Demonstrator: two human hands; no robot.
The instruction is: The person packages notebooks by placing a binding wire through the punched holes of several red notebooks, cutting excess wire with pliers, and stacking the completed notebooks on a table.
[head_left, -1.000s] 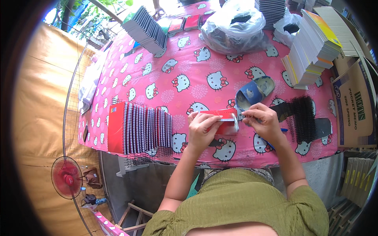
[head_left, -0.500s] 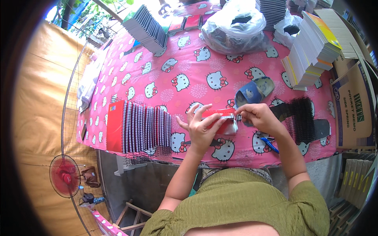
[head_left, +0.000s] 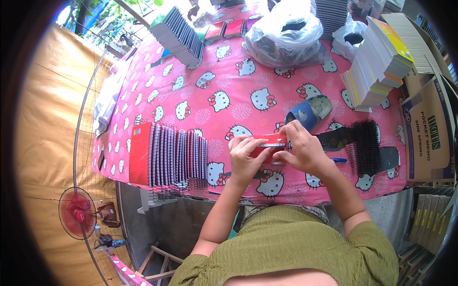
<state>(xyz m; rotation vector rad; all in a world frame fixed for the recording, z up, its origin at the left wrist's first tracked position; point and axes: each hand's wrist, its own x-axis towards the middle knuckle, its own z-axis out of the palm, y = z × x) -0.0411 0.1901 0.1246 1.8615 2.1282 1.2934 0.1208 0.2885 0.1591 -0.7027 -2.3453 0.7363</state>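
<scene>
A small red notepad with a pale spine edge is held upright-ish at the table's near middle, between my two hands. My left hand is closed on its left side, fingers along the top. My right hand grips the right end, thumb on the near face and fingertips at the upper corner. Both palms hide part of the pad. Beside my right wrist lies a blue pen. To the right is a bunch of black spiral coils. A row of red spiral notebooks stands on the left.
A blue slipper-shaped thing lies just beyond my right hand. Farther back are a stack of spiral notebooks, a white plastic bag and stacked pads. A cardboard box borders the pink table on the right.
My left fingers, spread before, have closed round the notepad. My right hand has gone from a pinch at its right end to a fuller grip, its forearm covering more of the pen.
</scene>
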